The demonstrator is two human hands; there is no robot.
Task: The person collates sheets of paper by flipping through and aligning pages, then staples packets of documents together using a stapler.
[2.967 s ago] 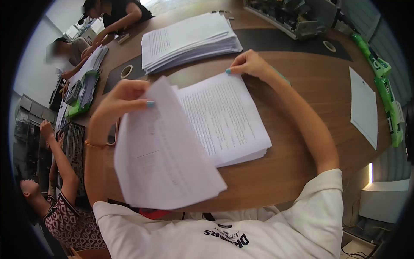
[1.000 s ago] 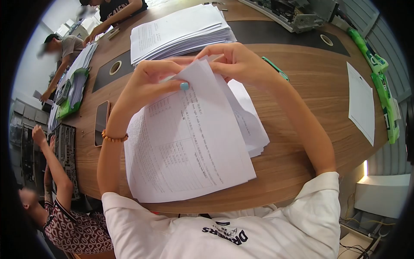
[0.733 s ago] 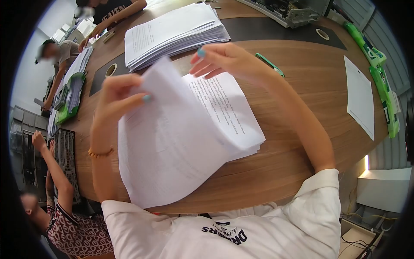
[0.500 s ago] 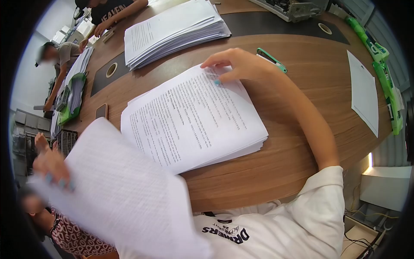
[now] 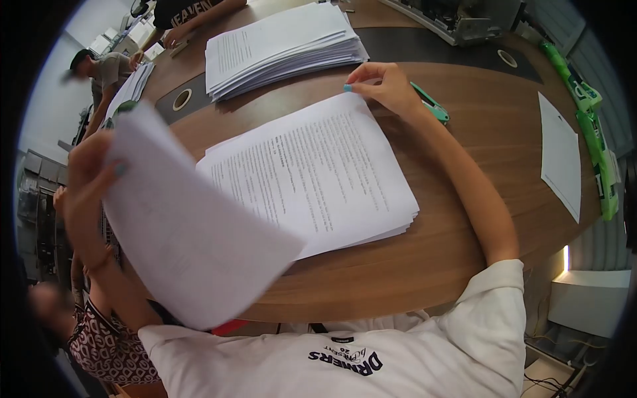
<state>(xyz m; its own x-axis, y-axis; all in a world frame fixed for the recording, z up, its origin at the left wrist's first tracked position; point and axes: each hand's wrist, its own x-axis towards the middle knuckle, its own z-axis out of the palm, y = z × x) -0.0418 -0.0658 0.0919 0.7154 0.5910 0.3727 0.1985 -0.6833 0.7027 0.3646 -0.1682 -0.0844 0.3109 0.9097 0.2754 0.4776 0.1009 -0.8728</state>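
White paper (image 5: 196, 229) was gripped in the fingers of the left hand (image 5: 91, 166), over the bench's (image 5: 499, 139) near edge. Near that edge a printed stack (image 5: 325, 166) was noted; at its far right corner, right hand (image 5: 388, 91) closure could not be determined.

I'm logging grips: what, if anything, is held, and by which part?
Left hand: raised paper, near its upper corner. Right hand: at the far right corner of the near stack; whether it grips is unclear.

The lifted paper (image 5: 192, 225), blurred past reading, hides part of the page stack (image 5: 325, 172)
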